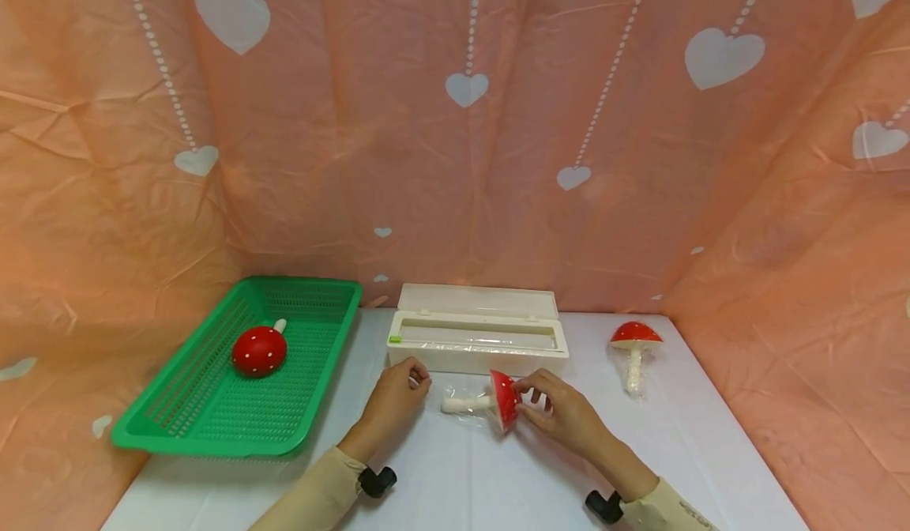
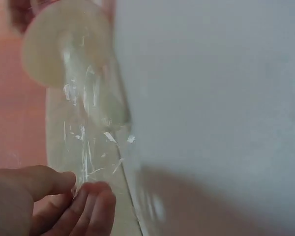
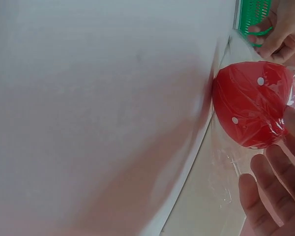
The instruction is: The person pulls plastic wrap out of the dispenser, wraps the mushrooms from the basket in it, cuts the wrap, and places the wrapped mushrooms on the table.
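Note:
A toy mushroom (image 1: 503, 401) with a white-dotted red cap and pale stem lies sideways in clear plastic film (image 2: 83, 142), in front of a white cling film dispenser (image 1: 478, 359). My right hand (image 1: 565, 411) holds the cap's top, thumb and index finger pinching it through the film; the other fingers are spread in the right wrist view. At the stem end, my left hand (image 1: 400, 395) pinches the gathered film between thumb and fingers, as the left wrist view shows. The stem is seen through shiny creases of film.
On the left stands a green basket (image 1: 334, 373) with a red mushroom (image 1: 259, 351) inside. Another mushroom, wrapped in film (image 1: 635, 357), lies at the right. The dispenser's lid (image 1: 478, 302) is raised at the back. Pink curtain (image 1: 398, 160) encloses the white table (image 1: 682, 444).

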Demonstrator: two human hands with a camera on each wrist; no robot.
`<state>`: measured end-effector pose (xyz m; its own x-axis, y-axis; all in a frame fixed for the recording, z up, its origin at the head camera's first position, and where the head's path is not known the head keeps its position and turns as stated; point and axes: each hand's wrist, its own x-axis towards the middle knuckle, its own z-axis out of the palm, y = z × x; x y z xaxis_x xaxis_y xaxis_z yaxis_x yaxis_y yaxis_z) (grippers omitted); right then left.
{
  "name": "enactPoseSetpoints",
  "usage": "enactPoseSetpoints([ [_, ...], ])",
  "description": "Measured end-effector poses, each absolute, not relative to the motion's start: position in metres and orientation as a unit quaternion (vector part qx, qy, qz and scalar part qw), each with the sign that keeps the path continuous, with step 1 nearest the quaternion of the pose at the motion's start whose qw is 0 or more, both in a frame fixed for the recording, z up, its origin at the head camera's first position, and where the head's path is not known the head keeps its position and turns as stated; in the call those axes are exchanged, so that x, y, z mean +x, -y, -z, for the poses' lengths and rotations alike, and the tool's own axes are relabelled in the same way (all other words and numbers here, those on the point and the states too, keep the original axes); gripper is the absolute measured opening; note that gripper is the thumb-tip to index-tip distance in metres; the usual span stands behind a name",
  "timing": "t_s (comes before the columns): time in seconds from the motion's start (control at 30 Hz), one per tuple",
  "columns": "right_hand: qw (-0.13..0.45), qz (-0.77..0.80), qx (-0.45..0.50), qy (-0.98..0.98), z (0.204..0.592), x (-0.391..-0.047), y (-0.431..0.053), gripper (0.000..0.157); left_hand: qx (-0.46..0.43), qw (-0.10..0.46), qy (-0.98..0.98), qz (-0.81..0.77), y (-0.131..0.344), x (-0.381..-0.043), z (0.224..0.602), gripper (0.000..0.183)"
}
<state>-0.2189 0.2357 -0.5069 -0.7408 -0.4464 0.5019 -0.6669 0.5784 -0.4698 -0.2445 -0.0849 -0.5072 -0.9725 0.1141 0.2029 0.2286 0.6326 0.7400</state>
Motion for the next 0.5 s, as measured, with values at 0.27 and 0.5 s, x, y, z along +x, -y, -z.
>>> enactPoseSetpoints([
  [0.27, 0.181, -0.316, 0.326, 0.872, 0.510, -0.219, -0.235, 0.039, -0.149, 0.071, 0.953, 0.256, 0.078, -0.234, 0.510, 0.014],
  [0.5, 0.175, -0.297, 0.330, 0.879, 0.514, -0.221, -0.239, 0.057, -0.217, 0.093, 0.954, 0.187, 0.075, -0.235, 0.514, 0.029],
])
